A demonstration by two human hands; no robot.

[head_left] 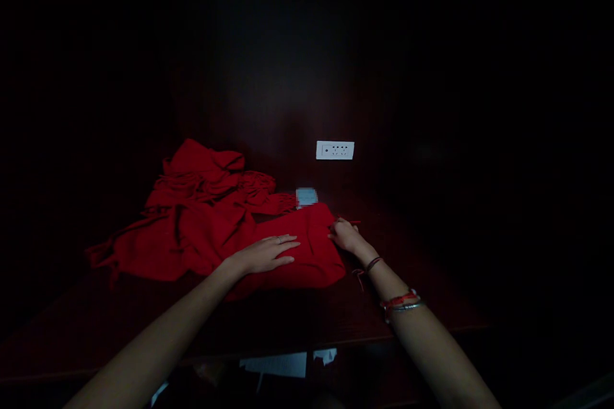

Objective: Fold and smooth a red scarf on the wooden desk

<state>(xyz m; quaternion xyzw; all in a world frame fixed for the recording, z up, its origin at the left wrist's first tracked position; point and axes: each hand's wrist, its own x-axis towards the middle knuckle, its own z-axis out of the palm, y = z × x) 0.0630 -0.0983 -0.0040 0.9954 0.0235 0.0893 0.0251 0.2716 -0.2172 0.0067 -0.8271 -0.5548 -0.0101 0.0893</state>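
A red scarf (307,233) lies on the dark table, its right part folded into a flat layer. My left hand (268,252) rests on top of this folded part with fingers stretched out, pressing on the cloth. At the right edge of the fold, my right hand (344,234) has its fingers curled and closed on the cloth. More red fringed cloth (206,172) lies crumpled in a heap to the left; I cannot tell whether it is the same scarf. Thin red strands show just beyond and below my right hand.
A white wall socket (335,150) is set in the dark back panel. A small pale blurred object (306,197) stands behind the scarf. Below the table's front edge (355,340) are white papers (281,364). The surroundings are very dark.
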